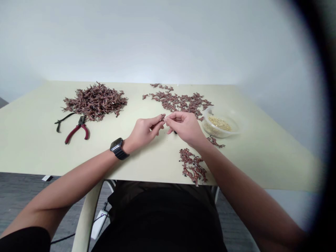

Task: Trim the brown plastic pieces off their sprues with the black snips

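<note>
Over the middle of the table, my left hand (pixel 145 130) pinches a small brown figurine (pixel 162 118), shaped like a little animal, between thumb and fingers. My right hand (pixel 185 126) meets it from the other side, thumb and forefinger pressed together at the figurine's end. What those fingertips hold, if anything, is too small to make out. Close by on the right stands a clear plastic bowl (pixel 233 132) with tiny gold-coloured pieces (pixel 219 123) in it. Beneath my right forearm lies a small group of similar brown figurines (pixel 193 166) by the table's front edge.
At the back left rises a big heap of brown figurines (pixel 96 101). Red-handled pliers (pixel 78 129) and a black-handled tool (pixel 63 120) lie before it. More figurines (pixel 181 101) spread behind my hands, and a few (pixel 216 142) lie beside the bowl. A wall (pixel 157 42) borders the table (pixel 147 161).
</note>
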Demonstrator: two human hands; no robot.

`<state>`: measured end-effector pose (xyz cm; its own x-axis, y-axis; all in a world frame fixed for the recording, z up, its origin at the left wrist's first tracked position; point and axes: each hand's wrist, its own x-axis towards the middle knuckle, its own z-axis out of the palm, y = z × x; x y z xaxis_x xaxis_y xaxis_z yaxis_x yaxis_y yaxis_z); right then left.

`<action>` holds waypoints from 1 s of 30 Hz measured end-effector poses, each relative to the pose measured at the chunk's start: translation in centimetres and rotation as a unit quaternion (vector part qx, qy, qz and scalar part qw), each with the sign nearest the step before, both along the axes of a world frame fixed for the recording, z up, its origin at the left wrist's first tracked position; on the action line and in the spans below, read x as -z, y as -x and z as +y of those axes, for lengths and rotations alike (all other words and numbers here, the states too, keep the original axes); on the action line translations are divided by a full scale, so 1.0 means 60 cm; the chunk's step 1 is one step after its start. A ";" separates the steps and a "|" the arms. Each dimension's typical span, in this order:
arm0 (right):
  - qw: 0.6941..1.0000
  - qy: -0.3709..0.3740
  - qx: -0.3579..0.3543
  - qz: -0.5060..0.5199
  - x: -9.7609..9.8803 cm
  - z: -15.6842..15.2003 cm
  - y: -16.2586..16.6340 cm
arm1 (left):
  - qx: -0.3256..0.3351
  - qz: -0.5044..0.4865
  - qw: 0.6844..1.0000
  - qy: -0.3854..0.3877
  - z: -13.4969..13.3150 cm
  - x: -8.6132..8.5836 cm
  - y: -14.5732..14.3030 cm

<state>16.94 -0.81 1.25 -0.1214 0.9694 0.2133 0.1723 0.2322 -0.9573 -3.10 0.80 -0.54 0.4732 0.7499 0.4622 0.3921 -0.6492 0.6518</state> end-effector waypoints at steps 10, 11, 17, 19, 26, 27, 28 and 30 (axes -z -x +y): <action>0.996 -0.051 0.023 -0.064 -0.007 -0.001 -0.010 | 0.045 -0.080 0.987 0.135 -0.002 -0.008 -0.004; 0.995 -0.062 0.029 -0.075 -0.004 -0.001 -0.010 | 0.045 -0.083 0.986 0.138 -0.001 -0.007 -0.004; 0.973 -0.150 0.060 -0.167 0.000 -0.004 -0.009 | 0.035 -0.089 0.984 0.150 0.000 -0.005 -0.005; 0.963 -0.178 0.066 -0.193 0.000 -0.003 -0.009 | 0.035 -0.093 0.983 0.154 0.001 -0.004 -0.005; 0.906 -0.295 0.065 -0.297 0.008 0.004 -0.016 | 0.036 -0.138 0.968 0.206 0.005 0.000 -0.007; 0.893 -0.315 0.060 -0.317 0.008 0.005 -0.017 | 0.040 -0.146 0.964 0.217 0.006 0.001 -0.007; 0.880 -0.333 0.054 -0.335 0.008 0.005 -0.018 | 0.046 -0.152 0.961 0.227 0.006 0.001 -0.006; 0.859 -0.361 0.040 -0.362 0.007 0.004 -0.020 | 0.059 -0.162 0.954 0.246 0.008 0.000 -0.006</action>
<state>18.12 -0.57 0.85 -0.4146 0.6284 0.6582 0.7050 0.6791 -0.2043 -2.76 1.26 -0.57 0.4596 0.8641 0.2051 0.0606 -0.2609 0.9635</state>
